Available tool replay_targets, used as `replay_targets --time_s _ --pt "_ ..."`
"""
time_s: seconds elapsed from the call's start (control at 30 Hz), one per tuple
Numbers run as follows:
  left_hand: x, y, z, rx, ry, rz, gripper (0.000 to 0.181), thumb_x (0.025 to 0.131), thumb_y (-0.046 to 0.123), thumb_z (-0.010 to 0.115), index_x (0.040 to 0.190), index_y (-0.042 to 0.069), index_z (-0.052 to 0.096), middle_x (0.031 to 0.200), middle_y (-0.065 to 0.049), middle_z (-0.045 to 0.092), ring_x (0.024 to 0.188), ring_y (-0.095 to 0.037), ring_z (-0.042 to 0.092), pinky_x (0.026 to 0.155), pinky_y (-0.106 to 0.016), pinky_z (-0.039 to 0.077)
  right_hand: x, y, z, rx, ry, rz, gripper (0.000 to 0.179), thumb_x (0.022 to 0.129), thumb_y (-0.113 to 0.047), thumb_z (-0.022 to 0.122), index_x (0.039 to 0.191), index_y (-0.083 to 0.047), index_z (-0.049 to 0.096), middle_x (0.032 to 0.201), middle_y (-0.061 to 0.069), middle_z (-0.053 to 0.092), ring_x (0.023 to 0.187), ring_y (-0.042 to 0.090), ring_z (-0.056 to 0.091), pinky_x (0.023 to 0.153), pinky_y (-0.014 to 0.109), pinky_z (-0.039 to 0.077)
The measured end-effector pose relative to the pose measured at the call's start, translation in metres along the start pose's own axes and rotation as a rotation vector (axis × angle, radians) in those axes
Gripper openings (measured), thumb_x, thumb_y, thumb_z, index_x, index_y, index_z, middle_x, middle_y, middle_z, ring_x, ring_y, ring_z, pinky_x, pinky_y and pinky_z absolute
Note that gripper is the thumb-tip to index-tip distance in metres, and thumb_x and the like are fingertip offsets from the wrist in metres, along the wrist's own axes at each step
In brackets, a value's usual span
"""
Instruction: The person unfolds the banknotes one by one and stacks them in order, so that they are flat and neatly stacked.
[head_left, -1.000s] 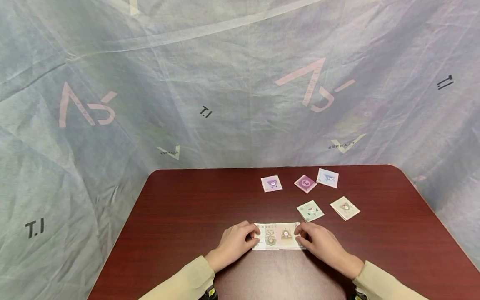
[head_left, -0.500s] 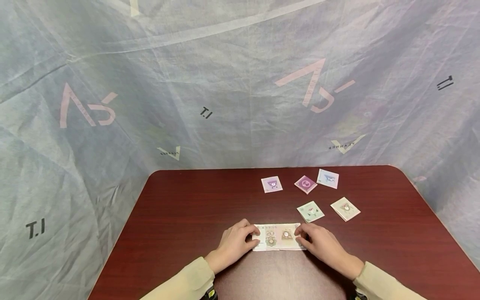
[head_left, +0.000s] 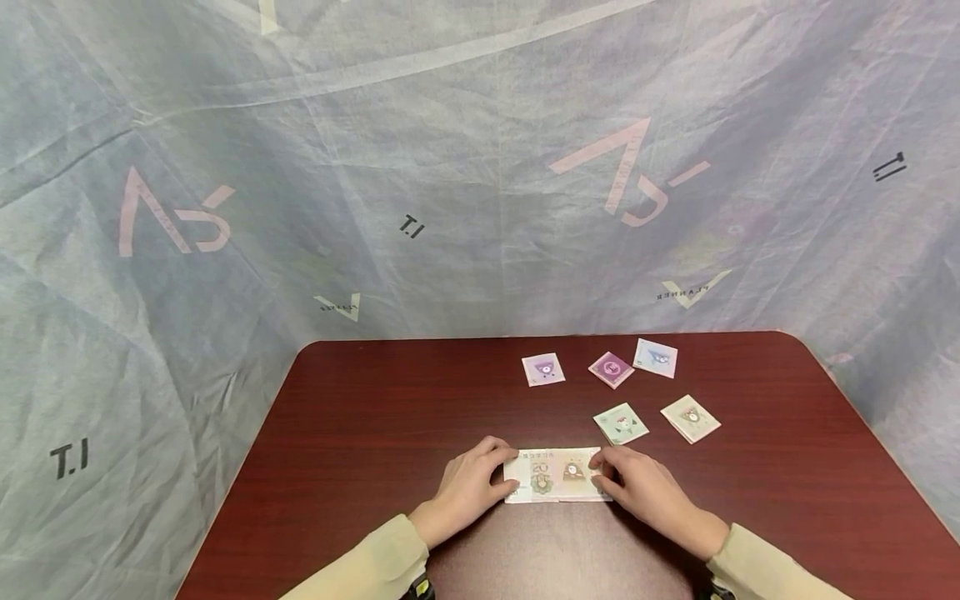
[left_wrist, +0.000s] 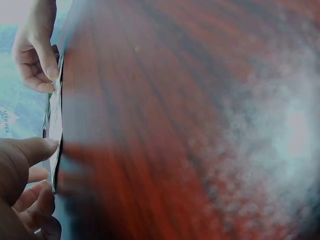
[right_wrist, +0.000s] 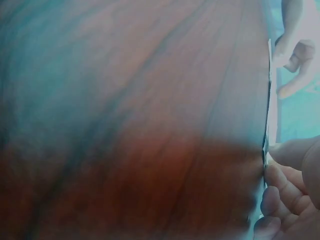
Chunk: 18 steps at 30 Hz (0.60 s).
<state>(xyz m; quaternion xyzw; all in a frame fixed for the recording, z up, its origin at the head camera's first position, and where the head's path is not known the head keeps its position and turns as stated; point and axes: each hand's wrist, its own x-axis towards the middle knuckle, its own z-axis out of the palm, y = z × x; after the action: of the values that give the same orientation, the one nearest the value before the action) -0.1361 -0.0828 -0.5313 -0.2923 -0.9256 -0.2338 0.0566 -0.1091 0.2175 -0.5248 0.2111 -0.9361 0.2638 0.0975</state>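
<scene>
A pale banknote with tan and pink print lies lengthwise on the table before me in the head view. Small uneven edges show along its near side. At its left end my left hand holds it with curled fingers. The left thumb rests on its upper face in the left wrist view. My right hand grips the opposite end between thumb and bent fingers. In the right wrist view the note appears almost edge-on, as a thin strip. Whether fingertips reach under it is hidden.
Beyond the hands lie small folded notes: lilac, purple, blue, green and tan. The dark red table has rounded far corners. Grey printed cloth hangs behind it and along both sides.
The left hand's fingertips have shifted slightly toward the note's left edge and its upper corner. The right hand, the banknote and the folded notes stay where they were.
</scene>
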Motion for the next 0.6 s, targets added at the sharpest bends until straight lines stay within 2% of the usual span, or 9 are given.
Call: replay_targets --time_s 0.33,0.6 --pt "0.0018 0.0004 -0.0039 -0.019 -0.032 -0.003 0.04 0.088 0.026 0.084 0.125 0.013 0.074 0.119 0.002 0.065 0.086 -0.014 0.068 0.066 -0.031 0.054 0.0003 0.0015 -0.0004 0.007 0.007 -0.023 0.021 0.083 -0.01 0.085 0.095 -0.018 0.07 0.078 -0.02 0.054 0.069 -0.005 0.048 0.059 0.024 0.044" --pt "0.0012 0.0016 -0.0051 -0.042 -0.046 0.015 0.027 0.09 0.024 0.082 0.115 0.017 0.076 0.118 0.002 0.061 0.074 -0.009 0.06 0.062 -0.027 0.049 -0.0003 0.0013 -0.0009 0.004 -0.001 -0.027 0.02 0.084 -0.011 0.084 0.096 -0.018 0.07 0.079 -0.02 0.054 0.07 -0.005 0.049 0.06 0.024 0.044"
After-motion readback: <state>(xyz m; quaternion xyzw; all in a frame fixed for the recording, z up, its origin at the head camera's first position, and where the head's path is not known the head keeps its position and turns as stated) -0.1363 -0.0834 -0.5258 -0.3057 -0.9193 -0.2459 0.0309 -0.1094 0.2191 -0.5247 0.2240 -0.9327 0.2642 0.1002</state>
